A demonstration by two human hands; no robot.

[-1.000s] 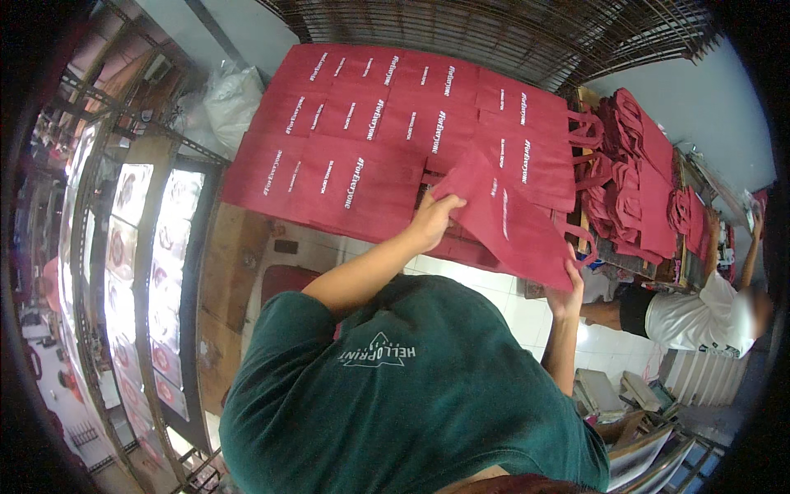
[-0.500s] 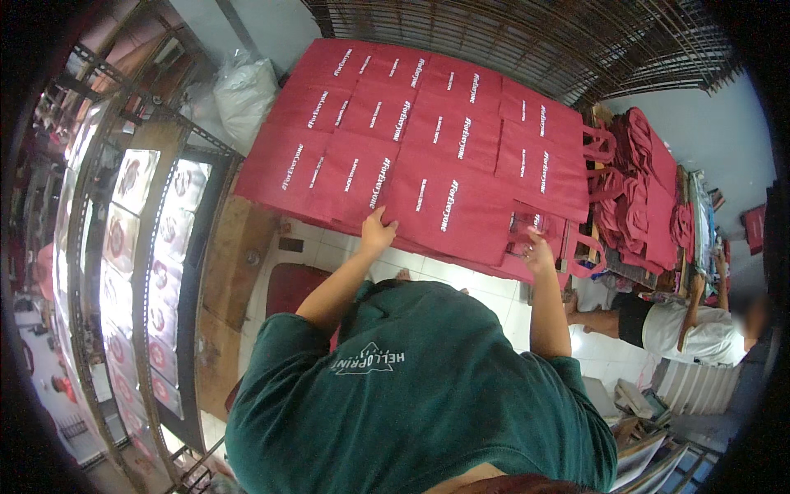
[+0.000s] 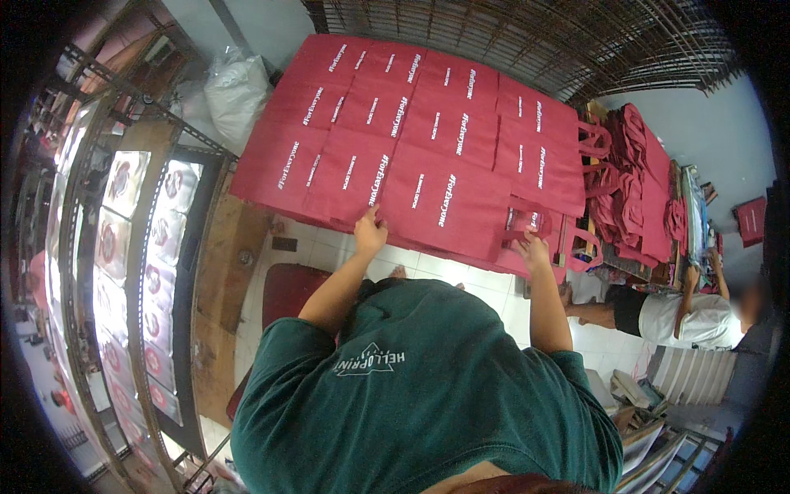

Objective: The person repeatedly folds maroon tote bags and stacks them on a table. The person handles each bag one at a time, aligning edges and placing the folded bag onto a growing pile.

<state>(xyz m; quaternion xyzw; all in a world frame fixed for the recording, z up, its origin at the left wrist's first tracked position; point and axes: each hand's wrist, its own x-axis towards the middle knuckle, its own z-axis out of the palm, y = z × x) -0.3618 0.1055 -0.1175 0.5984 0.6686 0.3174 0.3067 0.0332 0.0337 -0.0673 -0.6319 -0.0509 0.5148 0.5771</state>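
Dark red cloth bags [image 3: 461, 177] with white print lie flat in overlapping rows on a large table. My left hand [image 3: 371, 234] rests at the front edge of the bags, thumb and forefinger a little apart. My right hand [image 3: 535, 251] is at the front right corner, its fingers closed at the lower edge of a small clear sheet [image 3: 520, 221]. This see-through sheet lies over part of a bag's print. Just right of that hand, a red bag handle [image 3: 585, 249] hangs out in a loop.
More red bags [image 3: 635, 193] are heaped on the right, beyond the table's end. A person in a white shirt [image 3: 690, 319] works there. Racks of shiny printed sheets [image 3: 169, 222] stand on my left, near a stuffed plastic sack [image 3: 237, 97]. A red seat [image 3: 290, 292] is beside me.
My left hand has slid slightly left along the front edge, and its fingers have drawn closer together. My right hand has come a little up toward the clear sheet. The bags lie as before.
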